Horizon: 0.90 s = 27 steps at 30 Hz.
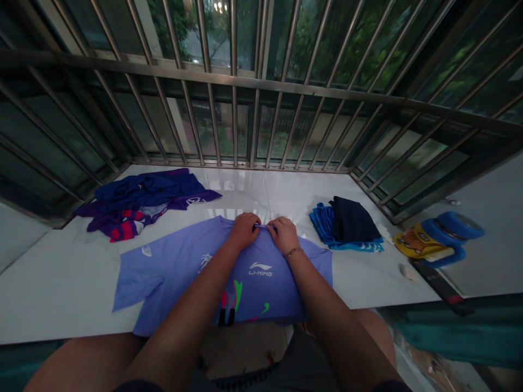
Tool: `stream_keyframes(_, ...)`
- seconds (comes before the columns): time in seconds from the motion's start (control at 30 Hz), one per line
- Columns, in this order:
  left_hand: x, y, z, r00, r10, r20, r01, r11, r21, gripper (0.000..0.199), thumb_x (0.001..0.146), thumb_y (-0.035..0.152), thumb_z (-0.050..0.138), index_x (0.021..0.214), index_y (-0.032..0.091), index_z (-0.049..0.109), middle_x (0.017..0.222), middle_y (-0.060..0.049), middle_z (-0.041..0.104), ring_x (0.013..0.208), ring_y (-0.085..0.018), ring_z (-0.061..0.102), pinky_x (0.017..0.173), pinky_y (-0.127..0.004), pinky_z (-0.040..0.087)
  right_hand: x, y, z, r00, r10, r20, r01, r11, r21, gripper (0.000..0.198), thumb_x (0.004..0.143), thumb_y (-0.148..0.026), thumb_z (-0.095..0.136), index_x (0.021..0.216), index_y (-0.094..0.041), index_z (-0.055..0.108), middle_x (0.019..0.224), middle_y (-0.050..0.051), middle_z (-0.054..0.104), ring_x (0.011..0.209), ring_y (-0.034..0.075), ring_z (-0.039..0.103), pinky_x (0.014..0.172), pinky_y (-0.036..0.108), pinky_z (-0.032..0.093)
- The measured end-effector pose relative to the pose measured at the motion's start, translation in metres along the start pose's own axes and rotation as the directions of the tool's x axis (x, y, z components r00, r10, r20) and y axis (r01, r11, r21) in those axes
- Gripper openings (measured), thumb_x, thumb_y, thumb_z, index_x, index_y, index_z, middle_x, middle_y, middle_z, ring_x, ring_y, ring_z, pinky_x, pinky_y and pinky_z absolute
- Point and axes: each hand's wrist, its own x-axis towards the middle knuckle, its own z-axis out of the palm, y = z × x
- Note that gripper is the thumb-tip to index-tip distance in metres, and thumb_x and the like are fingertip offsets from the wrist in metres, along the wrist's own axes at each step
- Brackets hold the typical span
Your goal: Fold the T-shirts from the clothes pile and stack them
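Note:
A light purple T-shirt (pixel 180 272) with a white logo and coloured print lies spread on the white ledge, its lower part reaching the front edge. Its left sleeve area is flat and stretched out to the left. At the collar, my left hand (pixel 245 231) pinches the fabric between thumb and fingers. Close beside it, my right hand (pixel 285 234) grips the collar in the same way, a thin band on its wrist. A short stretch of collar runs between the two hands. My forearms cover parts of the shirt's front.
A loose heap of dark blue and purple clothes (pixel 151 190) lies at the back left. Folded dark and blue clothes (pixel 353 220) are stacked on the right. Beyond them stand a blue and yellow container (pixel 433 239) and a dark flat object (pixel 439 286). Metal bars (pixel 235 120) enclose the ledge (pixel 53 283).

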Motion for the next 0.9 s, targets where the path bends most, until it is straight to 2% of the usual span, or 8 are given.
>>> stream_keyframes(0.13, 0.0, -0.001, 0.0019, 1.0, 0.001, -0.004, -0.001, 1.0, -0.004, 0.01, 0.097, 0.026, 0.076, 0.106, 0.022, 0.076, 0.108, -0.009, 0.077, 0.111, -0.03, 0.069, 0.105, -0.045, 0.051, 0.0014, 0.0023, 0.0016, 1.0, -0.023, -0.005, 0.023, 1.0, 0.013, 0.024, 0.114, -0.035, 0.06, 0.113, -0.023, 0.081, 0.117, 0.01, 0.074, 0.115, 0.026, 0.063, 0.105, 0.036, 0.044)
stream_keyframes(0.23, 0.0004, -0.003, 0.0036, 1.0, 0.005, -0.005, -0.005, 1.0, -0.001, 0.012, 0.103, 0.032, 0.072, 0.108, 0.023, 0.079, 0.109, -0.009, 0.079, 0.112, -0.03, 0.07, 0.106, -0.045, 0.051, 0.0012, 0.0024, 0.0024, 0.999, -0.036, -0.015, 0.036, 0.999, 0.022, 0.024, 0.114, -0.037, 0.062, 0.118, -0.021, 0.079, 0.119, 0.01, 0.074, 0.116, 0.026, 0.064, 0.106, 0.036, 0.044)
stream_keyframes(0.37, 0.0014, -0.0059, 0.0051, 1.0, 0.018, 0.005, -0.018, 1.0, 0.009, 0.014, 0.107, 0.031, 0.068, 0.109, 0.024, 0.08, 0.109, -0.008, 0.08, 0.111, -0.028, 0.07, 0.104, -0.044, 0.051, 0.0001, 0.0022, 0.0023, 0.997, -0.07, -0.016, 0.07, 0.997, 0.035, 0.03, 0.11, -0.043, 0.069, 0.133, -0.025, 0.076, 0.127, 0.009, 0.074, 0.12, 0.025, 0.064, 0.109, 0.035, 0.045)
stream_keyframes(0.47, 0.0019, -0.0068, 0.0055, 1.0, 0.016, 0.005, -0.016, 1.0, 0.019, 0.014, 0.108, 0.031, 0.068, 0.108, 0.024, 0.08, 0.109, -0.008, 0.08, 0.111, -0.028, 0.07, 0.104, -0.044, 0.051, 0.0008, 0.0027, 0.0026, 0.998, -0.068, -0.009, 0.068, 0.997, 0.024, 0.023, 0.113, -0.039, 0.065, 0.124, -0.024, 0.08, 0.122, 0.009, 0.075, 0.118, 0.025, 0.065, 0.107, 0.034, 0.045)
stream_keyframes(0.6, 0.0023, -0.0056, 0.0062, 1.0, 0.0, -0.006, 0.0, 0.999, 0.036, 0.015, 0.109, 0.031, 0.066, 0.109, 0.024, 0.079, 0.108, -0.008, 0.08, 0.111, -0.028, 0.07, 0.104, -0.044, 0.052, 0.0025, 0.0031, 0.0034, 0.999, -0.05, -0.001, 0.05, 0.999, 0.004, 0.025, 0.115, -0.034, 0.059, 0.118, -0.023, 0.081, 0.118, 0.009, 0.076, 0.116, 0.024, 0.065, 0.106, 0.033, 0.045)
stream_keyframes(0.73, 0.0015, -0.0021, 0.0068, 0.998, -0.036, -0.061, 0.04, 0.998, 0.056, 0.022, 0.11, 0.029, 0.064, 0.126, 0.022, 0.076, 0.125, -0.012, 0.078, 0.121, -0.03, 0.069, 0.109, -0.046, 0.053, 0.0036, 0.0026, 0.0047, 1.0, -0.005, -0.007, 0.005, 1.0, -0.022, 0.026, 0.116, -0.033, 0.057, 0.114, -0.021, 0.081, 0.117, 0.01, 0.076, 0.115, 0.025, 0.065, 0.105, 0.032, 0.045)
stream_keyframes(0.8, 0.0001, 0.0, 0.007, 0.996, -0.006, -0.088, 0.013, 0.997, 0.075, 0.027, 0.11, 0.026, 0.063, 0.133, 0.023, 0.075, 0.134, -0.012, 0.076, 0.128, -0.03, 0.067, 0.113, -0.047, 0.052, 0.0041, 0.0021, 0.0055, 0.999, 0.03, -0.017, -0.031, 0.999, -0.036, 0.026, 0.115, -0.034, 0.058, 0.111, -0.02, 0.08, 0.116, 0.011, 0.076, 0.114, 0.026, 0.064, 0.104, 0.033, 0.045)
stream_keyframes(0.9, -0.0018, 0.0025, 0.0075, 0.993, 0.115, -0.041, -0.111, 0.989, 0.095, 0.025, 0.11, 0.024, 0.061, 0.127, 0.027, 0.08, 0.134, -0.009, 0.08, 0.13, -0.027, 0.069, 0.117, -0.047, 0.05, 0.0052, 0.0009, 0.0065, 0.996, 0.086, -0.038, -0.088, 0.995, -0.05, 0.024, 0.113, -0.035, 0.061, 0.11, -0.021, 0.08, 0.119, 0.012, 0.074, 0.116, 0.027, 0.062, 0.103, 0.034, 0.045)
